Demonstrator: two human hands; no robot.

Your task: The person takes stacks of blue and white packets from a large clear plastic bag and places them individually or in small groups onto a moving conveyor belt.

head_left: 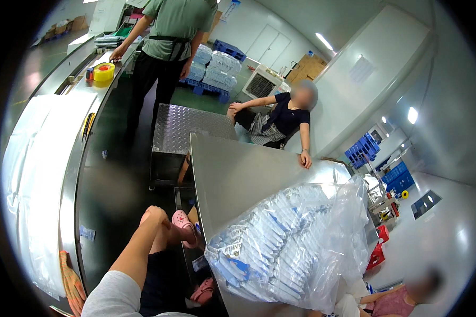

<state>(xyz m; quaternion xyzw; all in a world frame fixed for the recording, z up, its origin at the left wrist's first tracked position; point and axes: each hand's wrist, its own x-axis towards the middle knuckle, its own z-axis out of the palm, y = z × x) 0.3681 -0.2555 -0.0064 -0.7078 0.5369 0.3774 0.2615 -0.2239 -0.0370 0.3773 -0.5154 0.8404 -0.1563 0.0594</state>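
Note:
My left hand [156,215] rests on my bent knee beside the metal table [243,174]; it holds nothing, and its fingers drape loosely over the knee, partly hidden. My right hand is out of view. On the table, to the right of my left hand, lies a large clear plastic bag [349,227] filled with rows of flat white-and-blue packets [280,238]. Its loose end bunches toward the right. Below my hand, a pink clog [181,221] shows on my foot.
At left runs a long bench with white plastic sheeting [37,185], yellow tape roll [103,72] and orange glove [73,282]. One person [169,47] stands by it; another [285,119] sits behind the table, a hand on its edge. A third person [396,304] sits lower right.

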